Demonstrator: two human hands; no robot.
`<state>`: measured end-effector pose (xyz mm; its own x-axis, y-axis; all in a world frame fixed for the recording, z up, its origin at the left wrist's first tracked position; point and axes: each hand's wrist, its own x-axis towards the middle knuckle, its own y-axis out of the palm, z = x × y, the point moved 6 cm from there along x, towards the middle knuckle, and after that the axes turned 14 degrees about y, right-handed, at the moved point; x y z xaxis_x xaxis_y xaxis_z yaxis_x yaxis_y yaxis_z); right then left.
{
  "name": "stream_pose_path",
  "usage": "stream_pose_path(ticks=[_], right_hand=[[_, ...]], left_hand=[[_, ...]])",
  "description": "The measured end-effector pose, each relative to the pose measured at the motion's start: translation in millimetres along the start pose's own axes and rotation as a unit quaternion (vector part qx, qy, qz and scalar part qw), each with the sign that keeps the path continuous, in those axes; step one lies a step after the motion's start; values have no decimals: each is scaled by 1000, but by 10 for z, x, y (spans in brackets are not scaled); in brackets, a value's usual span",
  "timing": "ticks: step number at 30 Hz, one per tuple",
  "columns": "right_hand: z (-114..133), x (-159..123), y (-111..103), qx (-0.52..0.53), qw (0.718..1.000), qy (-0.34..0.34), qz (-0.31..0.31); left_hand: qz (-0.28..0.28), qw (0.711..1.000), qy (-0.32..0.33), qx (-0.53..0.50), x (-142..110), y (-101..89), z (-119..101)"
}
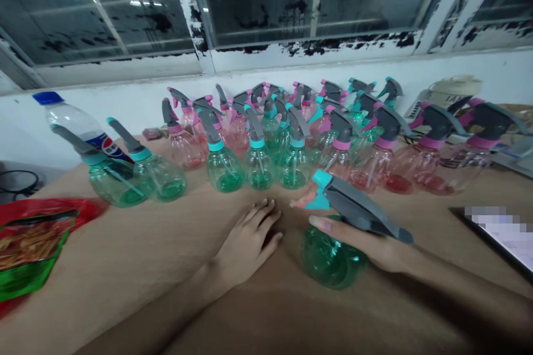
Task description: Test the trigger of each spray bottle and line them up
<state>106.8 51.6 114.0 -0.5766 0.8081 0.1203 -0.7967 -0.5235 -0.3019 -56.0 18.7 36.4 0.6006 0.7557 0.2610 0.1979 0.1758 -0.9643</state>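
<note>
My right hand [366, 241] is closed around the neck of a green spray bottle [328, 266] with a grey and turquoise trigger head. A fingertip shows beside its turquoise trigger, and the bottle looks slightly blurred. To the left of it, my left hand [250, 238] lies flat on the wooden table [166, 266], fingers spread, holding nothing. Just beyond that hand stand three green spray bottles [258, 169] in a row. Several pink spray bottles [375, 166] continue the row to the right, with more pink and green ones crowded behind.
Two green spray bottles [160, 177] and a Pepsi bottle [75, 119] stand at the left. A red and green snack packet [33, 244] lies at the left edge. On the right are a dark-edged tablet or phone [499, 238] and a cream container [453, 91] near the wall.
</note>
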Motion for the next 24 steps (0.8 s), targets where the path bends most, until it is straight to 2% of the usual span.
stream_pose_path(ticks=[4, 15, 20, 24], right_hand=[[53, 19, 29, 36, 999, 8, 28], [61, 21, 69, 52, 998, -1, 26], [99, 34, 187, 81, 996, 1, 35], [157, 80, 319, 78, 996, -26, 30]], left_hand=[[-5, 1000, 3, 0, -2, 8, -1], [-21, 1000, 2, -19, 1, 0, -10], [-75, 991, -3, -113, -75, -153, -111], [-103, 975, -4, -196, -257, -337, -202]])
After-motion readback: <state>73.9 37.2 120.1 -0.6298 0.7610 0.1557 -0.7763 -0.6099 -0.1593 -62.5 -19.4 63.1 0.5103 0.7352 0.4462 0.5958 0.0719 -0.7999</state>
